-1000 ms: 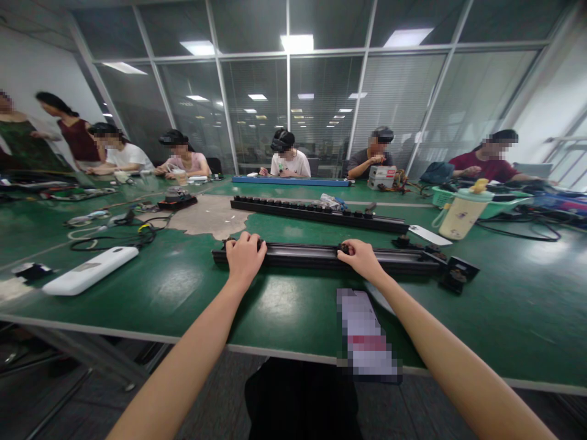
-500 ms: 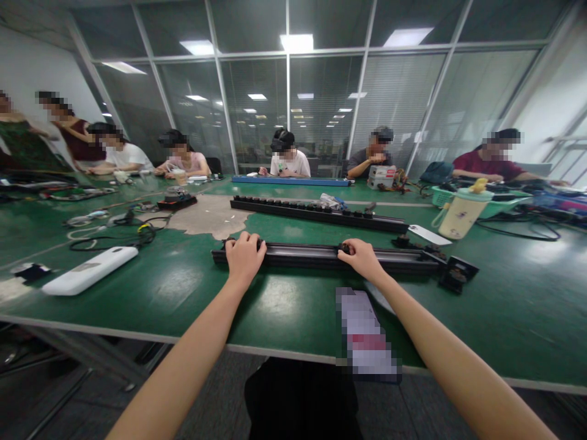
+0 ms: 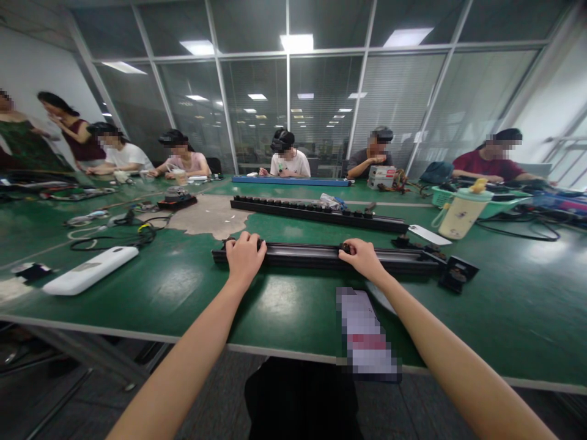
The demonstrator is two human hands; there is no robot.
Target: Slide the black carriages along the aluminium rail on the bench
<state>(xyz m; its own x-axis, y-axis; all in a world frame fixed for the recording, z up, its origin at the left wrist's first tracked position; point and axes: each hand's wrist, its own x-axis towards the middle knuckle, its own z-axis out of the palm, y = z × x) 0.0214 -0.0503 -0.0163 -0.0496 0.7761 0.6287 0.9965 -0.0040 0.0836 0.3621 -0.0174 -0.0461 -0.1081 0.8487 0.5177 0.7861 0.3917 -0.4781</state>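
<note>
A long black channel-shaped rail [image 3: 300, 254] lies crosswise on the green table in front of me. My left hand [image 3: 245, 256] is closed over its left end, fingers curled across the far side. Toward the rail's right part, my right hand [image 3: 361, 258] pinches a small dark block [image 3: 343, 248] seated in the channel. The fingers hide most of that block. Small black parts partly show by the left fingers. Off the rail's right end sits a black bracket-like piece [image 3: 457, 274].
Behind lies a second black rail [image 3: 316, 214] with several black blocks along it. A white oblong device [image 3: 92, 271] and cables [image 3: 137, 235] are at left. A white phone [image 3: 430, 234] and cream cup [image 3: 465, 214] stand right. A pixelated flat item [image 3: 369, 336] overhangs the front edge. Several people sit opposite.
Both my hands and the rail stay practically where they were. At the far left, a standing person's head and hand have shifted slightly.
</note>
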